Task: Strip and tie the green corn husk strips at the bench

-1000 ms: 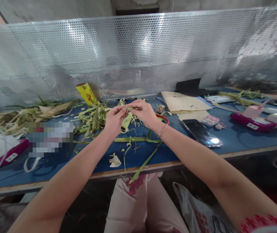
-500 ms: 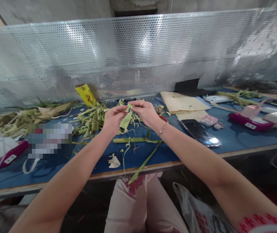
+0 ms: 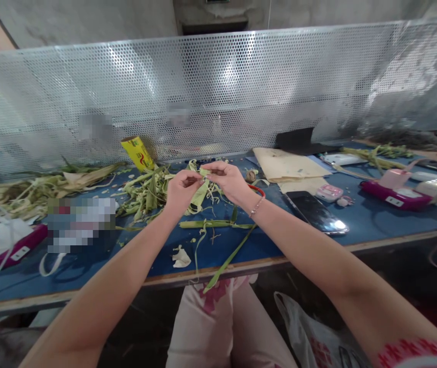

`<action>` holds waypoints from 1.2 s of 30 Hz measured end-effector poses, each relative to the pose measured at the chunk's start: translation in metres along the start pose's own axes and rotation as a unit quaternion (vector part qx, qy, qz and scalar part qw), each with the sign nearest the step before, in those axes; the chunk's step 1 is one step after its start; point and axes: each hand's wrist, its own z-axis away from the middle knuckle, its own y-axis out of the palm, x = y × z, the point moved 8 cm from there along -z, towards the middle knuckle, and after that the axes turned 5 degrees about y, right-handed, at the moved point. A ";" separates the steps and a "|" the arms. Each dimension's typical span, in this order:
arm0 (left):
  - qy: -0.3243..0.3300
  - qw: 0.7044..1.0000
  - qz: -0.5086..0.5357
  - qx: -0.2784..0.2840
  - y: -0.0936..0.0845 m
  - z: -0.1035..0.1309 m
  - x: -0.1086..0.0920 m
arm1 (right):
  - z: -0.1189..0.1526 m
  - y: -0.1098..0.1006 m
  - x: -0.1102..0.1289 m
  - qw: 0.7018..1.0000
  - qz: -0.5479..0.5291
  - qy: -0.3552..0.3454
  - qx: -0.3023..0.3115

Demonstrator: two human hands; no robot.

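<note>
Both my hands meet above the blue table, pinching one pale green husk leaf between them. My left hand has its thumb and fingertips pressed together at the leaf's upper end. From the other side my right hand, with a bracelet at the wrist, grips the same end. The leaf's wider part hangs below the fingers. Just left lies a heap of green husk strips and stalks. Below the hands are a cut green stalk, a long narrow leaf over the table edge and a pale dry scrap.
A yellow box leans by the perforated metal screen. To the right are brown paper, a black phone, a pink case and a magenta power strip with cables. More husks lie left.
My hands keep their pinch on the husk leaf, with only a slight shift of the fingers. The whole view has moved a little, so things sit slightly lower.
</note>
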 end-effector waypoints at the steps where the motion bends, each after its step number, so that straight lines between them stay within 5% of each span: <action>1: 0.008 1.000 -0.007 0.000 0.000 0.000 -0.003 | 0.000 0.000 0.000 1.000 0.009 -0.003 0.001; 11: 0.086 0.990 -0.103 0.050 0.005 0.002 -0.009 | 0.000 -0.002 -0.005 0.999 -0.023 0.023 -0.018; 19: 0.221 0.935 -0.273 0.042 0.003 0.004 -0.025 | 0.002 0.003 -0.009 0.998 -0.041 0.040 -0.005; 36: 0.172 0.960 -0.220 0.031 0.004 0.005 -0.024 | 0.002 0.006 -0.006 0.998 -0.055 0.020 0.008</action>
